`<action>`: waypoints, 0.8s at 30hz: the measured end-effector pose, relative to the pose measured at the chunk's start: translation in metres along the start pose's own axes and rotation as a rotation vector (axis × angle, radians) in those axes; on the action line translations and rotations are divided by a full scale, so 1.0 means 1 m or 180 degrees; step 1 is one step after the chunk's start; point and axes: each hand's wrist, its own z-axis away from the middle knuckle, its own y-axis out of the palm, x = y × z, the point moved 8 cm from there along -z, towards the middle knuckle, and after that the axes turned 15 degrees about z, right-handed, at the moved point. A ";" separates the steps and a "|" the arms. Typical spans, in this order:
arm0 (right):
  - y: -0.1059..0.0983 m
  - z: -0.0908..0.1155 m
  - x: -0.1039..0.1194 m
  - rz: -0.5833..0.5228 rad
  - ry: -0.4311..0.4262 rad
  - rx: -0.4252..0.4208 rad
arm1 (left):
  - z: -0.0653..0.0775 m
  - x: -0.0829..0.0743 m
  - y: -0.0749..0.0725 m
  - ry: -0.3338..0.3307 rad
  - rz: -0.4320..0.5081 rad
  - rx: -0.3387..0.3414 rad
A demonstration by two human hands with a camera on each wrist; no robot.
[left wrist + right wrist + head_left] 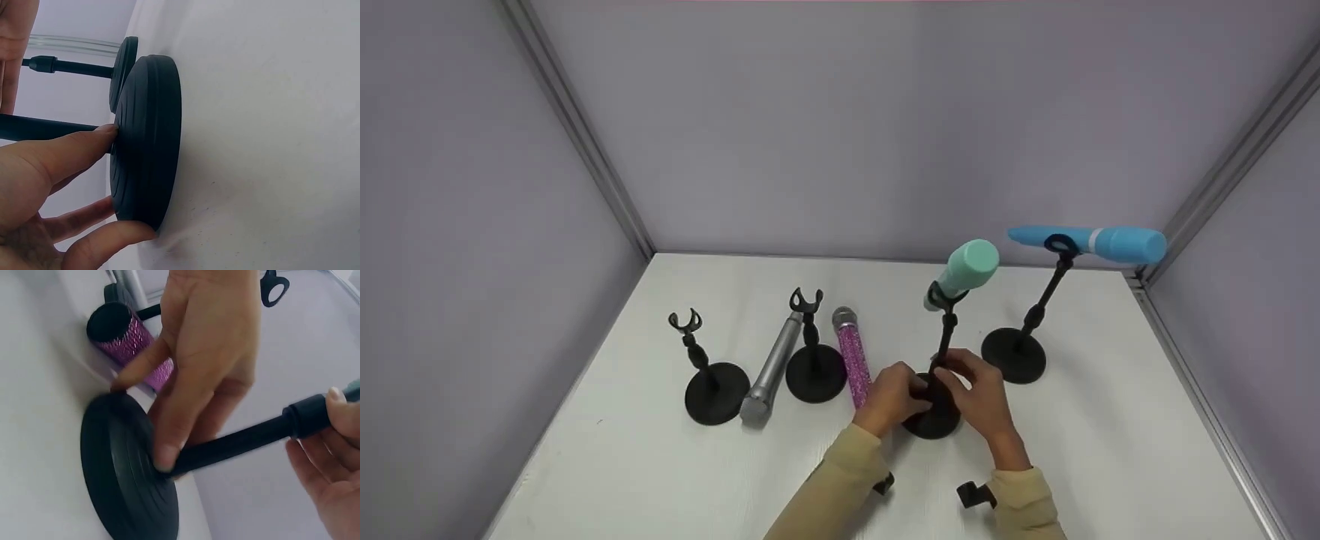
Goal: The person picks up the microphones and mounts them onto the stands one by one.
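Observation:
Both hands are on a black desktop microphone stand [933, 427], whose clip holds a mint-green microphone [973, 264]. Low down, my left hand [894, 396] grips the stand where the pole meets the round base [149, 140]; one of its fingers reaches the base's rim. Higher up, my right hand [981, 391] pinches the collar [308, 417] on the pole between thumb and fingers. The base stands on the white table. Close to my left hand lies a pink glittery microphone [852, 356], its lower end partly hidden by that hand.
At the right, another stand [1014, 355] carries a blue microphone [1132, 244]. Two more black stands, one at far left [717, 394] and one nearer the middle [816, 375], have forked clips on top. A silver microphone [772, 367] lies between them. Grey walls enclose the white table [622, 465].

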 end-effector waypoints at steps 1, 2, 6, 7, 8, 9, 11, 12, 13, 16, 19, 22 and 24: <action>-0.001 0.001 0.003 0.0008 -0.0012 0.0016 | 0.001 0.001 0.000 -0.0021 -0.0001 0.0008; -0.002 0.001 0.007 0.0026 -0.0022 0.0014 | 0.002 0.001 -0.001 -0.0027 0.0003 0.0007; -0.010 0.003 0.022 0.0150 0.0020 -0.0128 | 0.002 0.003 -0.001 -0.0116 0.0035 0.0007; -0.011 0.003 0.025 0.0191 0.0023 -0.0180 | 0.002 0.003 -0.001 -0.0137 0.0041 0.0006; -0.013 0.003 0.028 0.0226 0.0012 -0.0241 | 0.002 0.003 -0.001 -0.0150 0.0033 0.0006; -0.014 0.004 0.029 0.0257 -0.0002 -0.0302 | 0.002 0.003 -0.001 -0.0171 0.0026 0.0013; -0.015 0.004 0.032 0.0310 -0.0056 -0.0403 | 0.001 0.002 -0.001 -0.0159 0.0005 0.0018; -0.015 0.004 0.032 0.0333 -0.0085 -0.0444 | 0.001 0.001 0.000 -0.0155 -0.0014 0.0020; -0.016 0.005 0.032 0.0339 -0.0104 -0.0475 | 0.001 0.001 0.000 -0.0140 -0.0026 0.0015; -0.016 0.004 0.034 0.0360 -0.0182 -0.0509 | 0.001 0.000 0.000 -0.0103 -0.0037 0.0001; -0.016 0.004 0.035 0.0354 -0.0235 -0.0480 | 0.000 -0.001 0.000 -0.0057 -0.0016 -0.0014; -0.015 0.004 0.035 0.0330 -0.0263 -0.0400 | 0.001 -0.001 -0.001 -0.0036 -0.0017 -0.0032; -0.014 0.004 0.034 0.0302 -0.0275 -0.0333 | 0.001 0.000 -0.001 -0.0042 -0.0004 -0.0036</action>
